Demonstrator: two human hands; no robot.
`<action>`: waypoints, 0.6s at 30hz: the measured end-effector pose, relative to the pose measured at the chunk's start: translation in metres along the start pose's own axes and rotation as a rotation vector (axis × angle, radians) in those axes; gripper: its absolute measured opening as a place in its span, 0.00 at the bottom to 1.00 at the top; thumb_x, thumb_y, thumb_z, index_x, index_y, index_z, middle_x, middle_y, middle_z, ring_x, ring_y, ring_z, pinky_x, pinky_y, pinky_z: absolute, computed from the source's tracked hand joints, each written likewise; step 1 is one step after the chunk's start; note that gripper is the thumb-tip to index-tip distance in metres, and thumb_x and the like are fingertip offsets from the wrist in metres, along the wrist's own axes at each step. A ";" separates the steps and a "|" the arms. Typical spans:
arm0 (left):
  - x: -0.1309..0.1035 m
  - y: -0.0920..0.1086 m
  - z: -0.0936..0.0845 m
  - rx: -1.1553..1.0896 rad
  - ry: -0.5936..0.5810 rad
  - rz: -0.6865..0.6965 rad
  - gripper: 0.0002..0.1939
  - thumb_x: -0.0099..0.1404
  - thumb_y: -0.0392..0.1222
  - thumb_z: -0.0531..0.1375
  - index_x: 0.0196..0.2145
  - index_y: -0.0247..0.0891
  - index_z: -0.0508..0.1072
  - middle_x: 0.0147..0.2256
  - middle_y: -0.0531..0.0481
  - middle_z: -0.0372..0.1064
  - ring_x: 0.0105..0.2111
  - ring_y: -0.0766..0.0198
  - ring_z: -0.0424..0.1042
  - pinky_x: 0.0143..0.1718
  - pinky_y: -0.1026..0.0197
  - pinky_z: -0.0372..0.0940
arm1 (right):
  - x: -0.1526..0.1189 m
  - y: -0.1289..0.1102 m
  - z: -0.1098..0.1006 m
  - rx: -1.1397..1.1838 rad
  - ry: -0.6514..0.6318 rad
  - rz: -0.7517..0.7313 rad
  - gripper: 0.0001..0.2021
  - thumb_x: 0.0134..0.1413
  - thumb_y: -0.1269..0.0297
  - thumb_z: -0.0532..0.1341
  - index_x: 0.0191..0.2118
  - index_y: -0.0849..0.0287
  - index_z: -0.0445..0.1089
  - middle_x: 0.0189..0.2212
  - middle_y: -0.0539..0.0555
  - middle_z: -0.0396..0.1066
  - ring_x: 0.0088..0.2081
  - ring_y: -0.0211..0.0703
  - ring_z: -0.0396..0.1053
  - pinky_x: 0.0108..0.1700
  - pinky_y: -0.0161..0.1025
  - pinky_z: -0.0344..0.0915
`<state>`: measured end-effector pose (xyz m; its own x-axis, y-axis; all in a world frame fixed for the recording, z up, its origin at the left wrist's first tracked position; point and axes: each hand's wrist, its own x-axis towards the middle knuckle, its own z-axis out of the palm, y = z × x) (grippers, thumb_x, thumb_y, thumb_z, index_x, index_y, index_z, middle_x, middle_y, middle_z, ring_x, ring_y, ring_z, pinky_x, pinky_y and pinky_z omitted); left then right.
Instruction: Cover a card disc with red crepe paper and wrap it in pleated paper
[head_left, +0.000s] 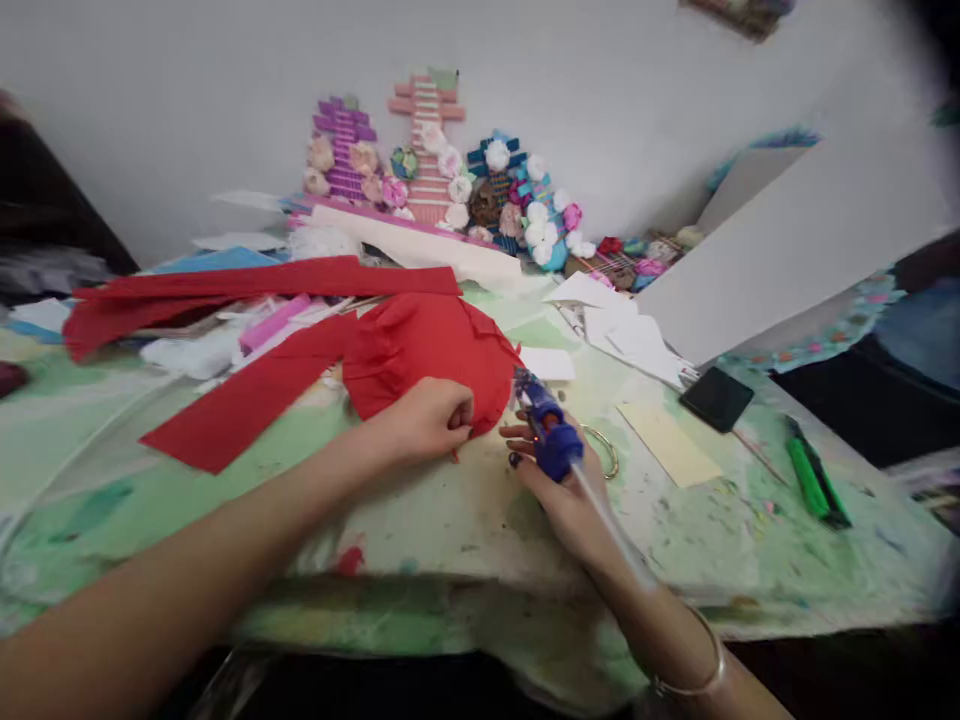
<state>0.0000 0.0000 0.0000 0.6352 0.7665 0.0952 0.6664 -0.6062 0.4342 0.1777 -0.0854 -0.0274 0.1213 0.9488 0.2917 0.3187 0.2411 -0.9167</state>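
Note:
On the table lies a round, ruffled piece of red crepe paper (431,345), its outer edge gathered in folds. My left hand (431,420) is closed at its near edge, thumb and curled fingers pinching the paper. My right hand (574,490) grips a blue glue gun (553,435), with its nozzle pointing at the paper's right edge. A long translucent glue stick (615,525) sticks out of the gun's back. From the ruffled piece a red paper strip (255,400) runs left. Behind it, more folded red crepe paper (225,290) is stretched across the table.
A gold-coloured ring (604,452) lies beside my right hand. Farther right are a cream card (667,443), a black phone (716,398) and a green cutter (816,475). Flower-decorated stick crafts (427,150) lean against the wall. A large white panel (787,240) stands at right.

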 end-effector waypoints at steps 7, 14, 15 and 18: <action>0.002 -0.004 0.002 -0.071 0.012 0.012 0.04 0.52 0.29 0.57 0.24 0.35 0.67 0.21 0.56 0.63 0.21 0.70 0.61 0.24 0.69 0.53 | -0.018 -0.001 -0.025 -0.148 -0.096 0.204 0.14 0.48 0.53 0.60 0.24 0.59 0.72 0.24 0.53 0.71 0.29 0.43 0.66 0.33 0.38 0.61; 0.001 -0.005 0.001 -0.109 0.021 0.021 0.06 0.48 0.27 0.58 0.23 0.35 0.67 0.22 0.56 0.64 0.22 0.71 0.62 0.24 0.69 0.52 | -0.015 -0.011 -0.027 -0.188 -0.158 0.249 0.13 0.46 0.57 0.60 0.20 0.60 0.71 0.20 0.51 0.68 0.25 0.38 0.62 0.27 0.35 0.56; 0.001 -0.005 0.001 -0.109 0.020 0.017 0.06 0.48 0.27 0.58 0.23 0.35 0.67 0.22 0.56 0.64 0.22 0.71 0.62 0.24 0.69 0.52 | -0.014 -0.012 -0.026 -0.198 -0.163 0.251 0.13 0.46 0.57 0.60 0.20 0.60 0.70 0.19 0.51 0.67 0.24 0.38 0.61 0.27 0.35 0.55; 0.001 -0.005 0.002 -0.112 0.016 0.008 0.06 0.48 0.27 0.58 0.23 0.35 0.67 0.22 0.57 0.64 0.22 0.71 0.62 0.24 0.69 0.52 | -0.012 -0.013 -0.023 -0.214 -0.177 0.260 0.13 0.46 0.57 0.60 0.19 0.60 0.69 0.17 0.49 0.65 0.22 0.36 0.59 0.24 0.35 0.54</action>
<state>-0.0019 0.0033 -0.0036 0.6333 0.7657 0.1124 0.6131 -0.5850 0.5309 0.1936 -0.1045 -0.0132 0.0660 0.9977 -0.0118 0.4903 -0.0427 -0.8705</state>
